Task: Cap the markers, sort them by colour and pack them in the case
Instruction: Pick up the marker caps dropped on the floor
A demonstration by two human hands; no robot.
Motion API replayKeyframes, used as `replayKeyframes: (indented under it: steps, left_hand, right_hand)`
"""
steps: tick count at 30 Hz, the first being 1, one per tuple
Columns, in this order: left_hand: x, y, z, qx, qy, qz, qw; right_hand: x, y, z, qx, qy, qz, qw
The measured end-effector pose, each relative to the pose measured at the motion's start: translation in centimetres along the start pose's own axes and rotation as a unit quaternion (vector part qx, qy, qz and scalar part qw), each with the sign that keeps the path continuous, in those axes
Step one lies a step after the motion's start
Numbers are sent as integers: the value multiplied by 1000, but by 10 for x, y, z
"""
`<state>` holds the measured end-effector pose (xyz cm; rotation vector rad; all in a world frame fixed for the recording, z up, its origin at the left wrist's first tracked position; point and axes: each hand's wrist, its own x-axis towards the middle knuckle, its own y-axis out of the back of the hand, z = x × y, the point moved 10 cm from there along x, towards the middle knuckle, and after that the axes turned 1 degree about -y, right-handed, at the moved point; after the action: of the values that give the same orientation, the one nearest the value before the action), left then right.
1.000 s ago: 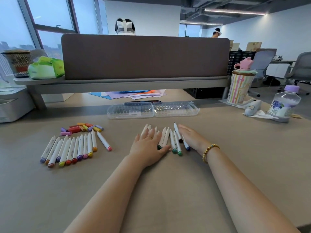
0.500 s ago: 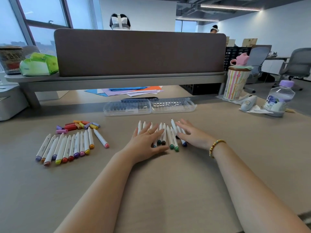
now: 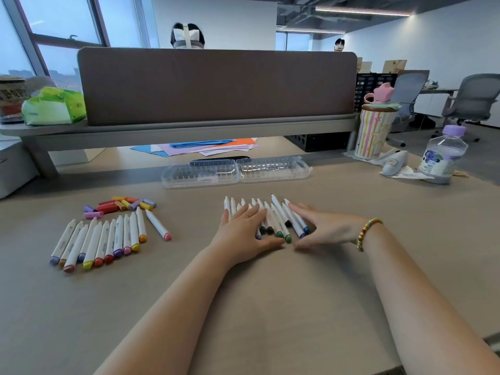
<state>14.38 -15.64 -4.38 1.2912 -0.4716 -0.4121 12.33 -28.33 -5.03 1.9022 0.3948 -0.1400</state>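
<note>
A bunch of white markers with green, blue and dark ends (image 3: 276,220) lies side by side at the table's middle. My left hand (image 3: 244,234) lies flat over the bunch's left part, fingers straight. My right hand (image 3: 323,227) cups the bunch's right side, fingers straight along the outer marker, thumb on the table. A second row of markers with warm and purple ends (image 3: 105,240) lies at the left, one pink-ended marker (image 3: 158,225) apart beside it. Loose coloured caps (image 3: 119,206) are piled behind that row. The clear case (image 3: 235,171) lies open behind the bunch.
A desk divider (image 3: 216,85) with a shelf stands behind the case, coloured paper sheets (image 3: 205,147) under it. At the right stand a striped cup (image 3: 374,131) and a water bottle (image 3: 442,155). A green tissue pack (image 3: 52,106) sits on the shelf's left.
Both hands have closed in on the middle bunch, pushing its markers closer together; the right hand has slid in against the bunch's right side. The view has tilted slightly.
</note>
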Motion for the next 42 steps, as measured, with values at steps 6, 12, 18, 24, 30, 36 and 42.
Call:
replayKeyframes:
  steps: [6, 12, 18, 24, 30, 36, 42]
  left_hand:
    - [4, 0, 12, -33, -9, 28, 999]
    - [6, 7, 20, 7, -16, 64, 998]
    - [0, 7, -1, 13, -47, 11, 999]
    - [4, 4, -13, -40, -37, -1, 999]
    - [7, 5, -15, -46, -24, 19, 998]
    - [7, 10, -15, -87, -32, 26, 995]
    - [6, 14, -12, -55, -30, 52, 997]
  right_hand:
    - [2, -1, 6, 27, 15, -9, 999]
    - [15, 2, 6, 61, 17, 39, 997]
    - [13, 17, 12, 104, 5, 119, 987]
    - [19, 18, 15, 113, -10, 146, 983]
    - [13, 21, 15, 126, 4, 132, 983]
    - [12, 23, 25, 111, -23, 148, 982]
    - [7, 25, 19, 137, -22, 210, 968]
